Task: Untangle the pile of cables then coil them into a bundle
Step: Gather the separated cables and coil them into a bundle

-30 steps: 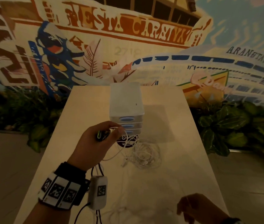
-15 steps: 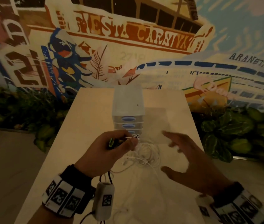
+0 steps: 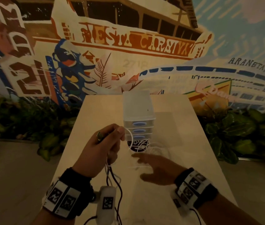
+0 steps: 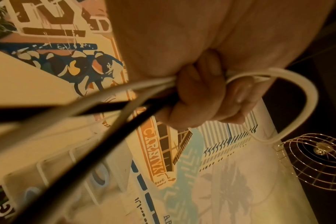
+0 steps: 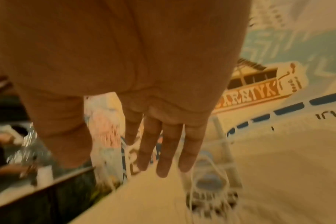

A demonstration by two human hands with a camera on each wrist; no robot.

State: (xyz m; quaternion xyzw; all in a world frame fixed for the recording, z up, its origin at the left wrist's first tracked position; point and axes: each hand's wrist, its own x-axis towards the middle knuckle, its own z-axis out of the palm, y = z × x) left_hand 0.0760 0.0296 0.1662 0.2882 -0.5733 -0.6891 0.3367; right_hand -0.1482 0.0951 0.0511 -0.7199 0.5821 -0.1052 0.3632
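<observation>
My left hand (image 3: 107, 140) is raised over the table and grips several cables, white and black, with a white loop (image 3: 129, 135) sticking out past the thumb. In the left wrist view the curled fingers (image 4: 199, 97) clamp the white cable (image 4: 297, 91) and black cables (image 4: 98, 136). Black strands (image 3: 114, 179) hang down below the fist. A loose tangle of thin white cables (image 3: 151, 148) lies on the table in front of the drawers. My right hand (image 3: 154, 169) hovers low with fingers straight, near that tangle; its fingers (image 5: 163, 145) hold nothing.
A small translucent drawer unit (image 3: 138, 114) with blue handles stands mid-table, a dark round logo disc (image 3: 136, 143) at its foot. The light wooden table (image 3: 185, 143) is narrow, with leafy plants (image 3: 235, 132) at both sides and a painted mural wall behind.
My right hand came up from the near right corner, reached forward, and now has moved left and lower toward the white tangle. My left hand keeps its grip and has risen slightly.
</observation>
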